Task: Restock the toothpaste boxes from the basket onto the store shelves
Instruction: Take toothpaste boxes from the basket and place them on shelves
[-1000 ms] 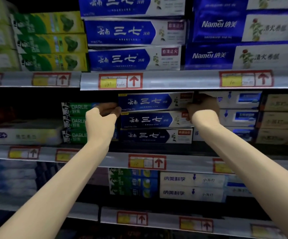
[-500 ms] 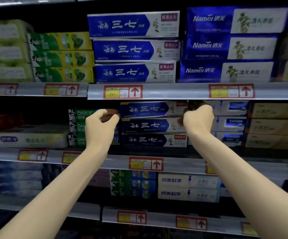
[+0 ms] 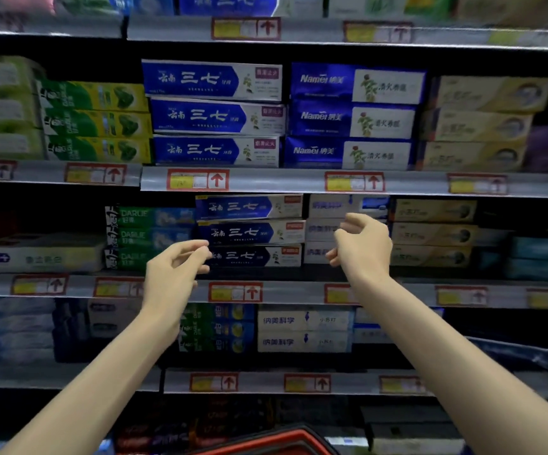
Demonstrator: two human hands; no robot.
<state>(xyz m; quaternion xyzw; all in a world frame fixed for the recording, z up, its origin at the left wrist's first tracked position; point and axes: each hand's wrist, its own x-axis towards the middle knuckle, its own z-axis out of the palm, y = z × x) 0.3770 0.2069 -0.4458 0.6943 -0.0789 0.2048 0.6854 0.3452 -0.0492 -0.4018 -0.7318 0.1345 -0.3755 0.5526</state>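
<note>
Head view, scanning left to right. Green Darlie boxes (image 3: 149, 238) are sitting three high on the middle shelf (image 3: 292, 292), faces out so the brand is reading from the aisle.

Just right of them we are holding our left hand (image 3: 174, 270) up in front of the shelf, fingers loosely curled and gripping nothing. Its fingertips (image 3: 203, 249) are hovering by the left end of the lowest blue box (image 3: 254, 256). With the blur, we are not managing to tell whether they are touching it.

The blue toothpaste boxes (image 3: 251, 232) are lying flat in a stack of three, long faces forward. They are sitting directly under the matching upper blue boxes (image 3: 215, 116) one shelf up, which is probably why they are going in this slot. The stack is reaching almost to the shelf above, so we are judging this slot as full.

Below, at the bottom edge, the red basket (image 3: 275, 438) is just peeking in. Its contents are out of sight, so we are not guessing how many boxes are waiting.

Our right hand (image 3: 363, 247) is mirroring the left: empty, fingers relaxed and half curled. It is hanging in front of the white boxes (image 3: 323, 229), just beside the right end of the blue stack. With both hands bracketing the stack ends, we are reading this as squaring or letting go, not carrying.

Beige boxes (image 3: 433, 234) are filling the next slot right, stacked the same way.
</note>
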